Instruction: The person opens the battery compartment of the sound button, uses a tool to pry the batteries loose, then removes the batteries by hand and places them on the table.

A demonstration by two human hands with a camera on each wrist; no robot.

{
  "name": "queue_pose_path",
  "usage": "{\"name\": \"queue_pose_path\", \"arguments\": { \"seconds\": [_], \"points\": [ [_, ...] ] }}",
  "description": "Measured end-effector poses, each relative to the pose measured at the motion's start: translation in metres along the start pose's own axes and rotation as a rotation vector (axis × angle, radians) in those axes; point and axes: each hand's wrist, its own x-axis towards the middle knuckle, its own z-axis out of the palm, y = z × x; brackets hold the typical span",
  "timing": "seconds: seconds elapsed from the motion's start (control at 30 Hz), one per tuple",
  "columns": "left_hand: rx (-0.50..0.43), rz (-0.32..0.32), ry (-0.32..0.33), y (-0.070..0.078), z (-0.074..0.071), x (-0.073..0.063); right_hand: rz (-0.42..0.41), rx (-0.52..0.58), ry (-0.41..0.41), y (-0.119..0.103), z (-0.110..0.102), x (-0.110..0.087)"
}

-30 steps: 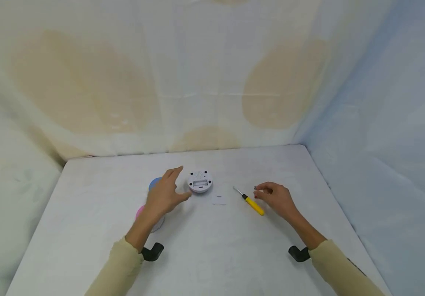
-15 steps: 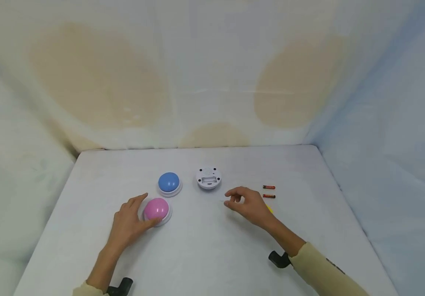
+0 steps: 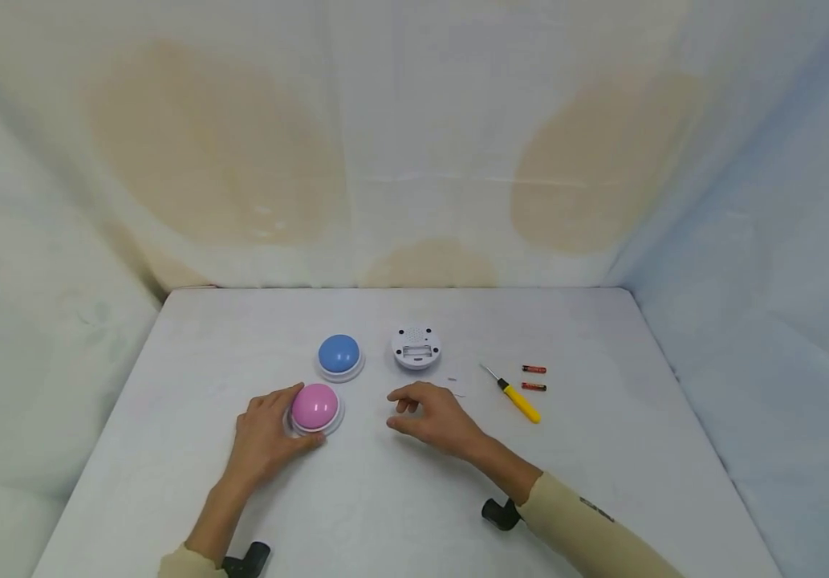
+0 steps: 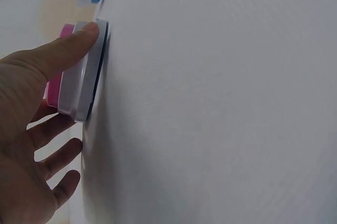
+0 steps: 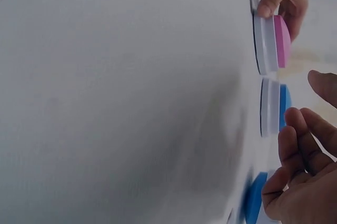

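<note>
My left hand grips a pink dome push button by its white base, thumb on the near side and fingers on the far left side. In the left wrist view the thumb presses the base's rim, and the lower fingers spread free. My right hand hovers over the table to the right of it, fingers loosely bent, nothing between them. Behind the pink button sits a blue dome button. An upturned button lies to the right of that, its battery slot uncovered; its blue dome shows in the right wrist view.
A yellow-handled screwdriver lies right of my right hand. Beside it are two small red batteries, one rear and one nearer battery. A white battery cover lies behind my right hand. Cloth walls enclose the white table.
My left hand has moved down to the pink button and taken hold of its base. My right hand has let go of the batteries on the table and moved left.
</note>
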Motion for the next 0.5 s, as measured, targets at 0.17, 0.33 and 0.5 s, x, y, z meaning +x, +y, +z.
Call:
{"name": "queue_pose_path", "arguments": {
  "seconds": [0.17, 0.33, 0.5],
  "points": [
    [-0.023, 0.000, 0.013, 0.000, 0.005, 0.002, -0.012, -0.005, -0.019, 0.000, 0.008, 0.004],
    [-0.103, -0.014, -0.014, 0.003, 0.008, 0.001, -0.011, -0.023, -0.034, 0.000, 0.013, 0.005],
    [-0.142, 0.000, -0.049, 0.016, 0.011, -0.001, -0.021, -0.066, -0.051, -0.003, 0.012, 0.005]
  ]
}}
